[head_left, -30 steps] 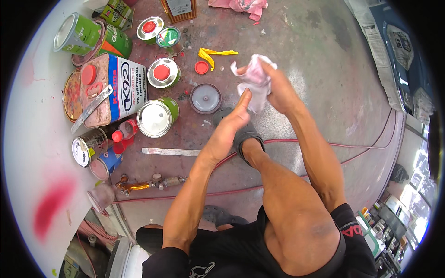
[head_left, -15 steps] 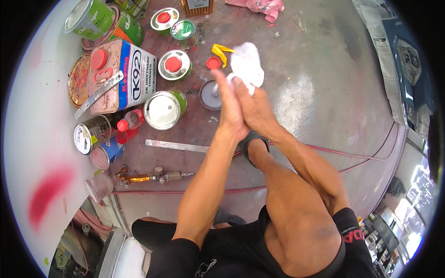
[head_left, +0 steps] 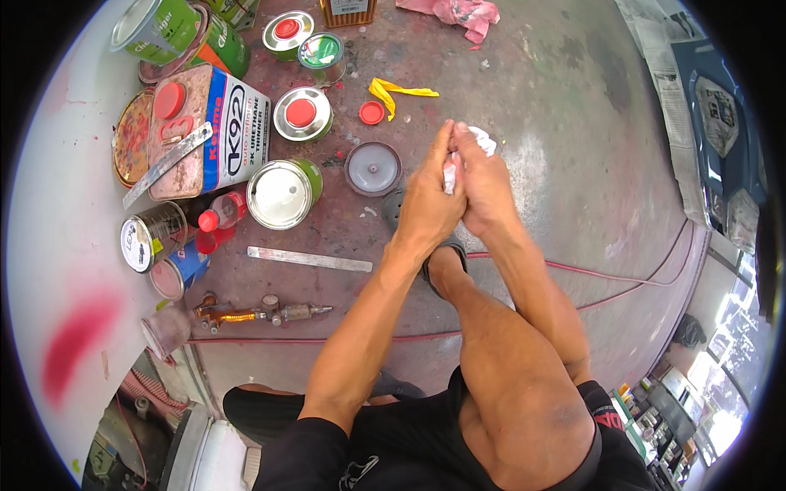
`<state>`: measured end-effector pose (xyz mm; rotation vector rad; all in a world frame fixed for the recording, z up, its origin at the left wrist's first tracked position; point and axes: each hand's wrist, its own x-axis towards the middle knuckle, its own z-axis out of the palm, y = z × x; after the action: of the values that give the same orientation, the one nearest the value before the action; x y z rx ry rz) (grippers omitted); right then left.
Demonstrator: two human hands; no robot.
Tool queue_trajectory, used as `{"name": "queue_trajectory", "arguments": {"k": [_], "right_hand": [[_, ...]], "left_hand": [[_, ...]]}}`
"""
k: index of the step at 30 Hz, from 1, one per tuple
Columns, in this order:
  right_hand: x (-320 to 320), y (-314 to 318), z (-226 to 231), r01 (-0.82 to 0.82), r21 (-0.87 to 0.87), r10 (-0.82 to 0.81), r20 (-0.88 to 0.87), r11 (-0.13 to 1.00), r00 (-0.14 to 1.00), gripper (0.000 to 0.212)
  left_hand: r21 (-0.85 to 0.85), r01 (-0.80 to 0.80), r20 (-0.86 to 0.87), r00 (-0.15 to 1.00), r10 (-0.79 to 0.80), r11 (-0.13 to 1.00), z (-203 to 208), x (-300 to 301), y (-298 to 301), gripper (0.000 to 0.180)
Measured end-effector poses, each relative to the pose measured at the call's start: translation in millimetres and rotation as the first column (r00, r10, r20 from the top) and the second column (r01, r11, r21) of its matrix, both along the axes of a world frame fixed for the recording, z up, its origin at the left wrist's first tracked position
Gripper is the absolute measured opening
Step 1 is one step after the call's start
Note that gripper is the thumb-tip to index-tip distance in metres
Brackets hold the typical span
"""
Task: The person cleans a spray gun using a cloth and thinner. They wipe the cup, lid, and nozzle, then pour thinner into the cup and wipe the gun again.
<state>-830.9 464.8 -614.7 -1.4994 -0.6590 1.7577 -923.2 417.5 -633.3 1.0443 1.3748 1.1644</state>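
In front of me, above the floor, a crumpled white cloth (head_left: 483,141) is pressed between my two hands. My left hand (head_left: 427,204) is closed around one side of it, with a bit of white showing by the fingers. Against it, my right hand (head_left: 491,190) is also closed on the cloth. Most of the cloth is hidden in the palms. Just left of the hands stands a round cup of greyish liquid (head_left: 372,168). Beyond lie a yellow strip (head_left: 393,92) and a red cap (head_left: 372,112).
At the left are a large rectangular thinner can (head_left: 237,135), a round tin (head_left: 278,194) and several other cans. A metal ruler (head_left: 309,259) and a spray gun (head_left: 262,313) lie nearer me. A red hose (head_left: 565,266) crosses the floor; a pink rag (head_left: 458,15) lies far off.
The cloth, spread out beyond my hands before, is now bunched up inside them. My hands have gone from palms pressed with straight fingers to closed, and sit further right of the cup.
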Motion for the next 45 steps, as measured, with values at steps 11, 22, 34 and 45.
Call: {"name": "queue_trajectory", "arguments": {"k": [11, 22, 34, 45], "right_hand": [[-10.1, -1.8, 29.7, -0.497, 0.088, 0.479, -0.456, 0.863, 0.750, 0.125], [-7.2, 42.4, -41.7, -0.127, 0.379, -0.065, 0.453, 0.917, 0.889, 0.076], [-12.8, -38.7, -14.8, -0.984, 0.154, -0.060, 0.987, 0.092, 0.149, 0.064], [3.2, -31.6, -12.7, -0.986, 0.152, 0.248, 0.960, -0.064, 0.132, 0.064]], "left_hand": [[-0.343, -0.328, 0.521, 0.714, 0.468, 0.881, -2.4, -27.1, 39.4, 0.063], [-0.190, -0.321, 0.502, 0.781, 0.373, 0.928, 44.5, 52.3, -34.7, 0.071], [-0.164, -0.257, -0.007, 0.966, 0.259, 0.952, -1.4, -43.9, 42.1, 0.042], [0.083, 0.138, -0.665, 0.745, -0.048, 0.987, 25.9, -31.4, -18.5, 0.045]]}}
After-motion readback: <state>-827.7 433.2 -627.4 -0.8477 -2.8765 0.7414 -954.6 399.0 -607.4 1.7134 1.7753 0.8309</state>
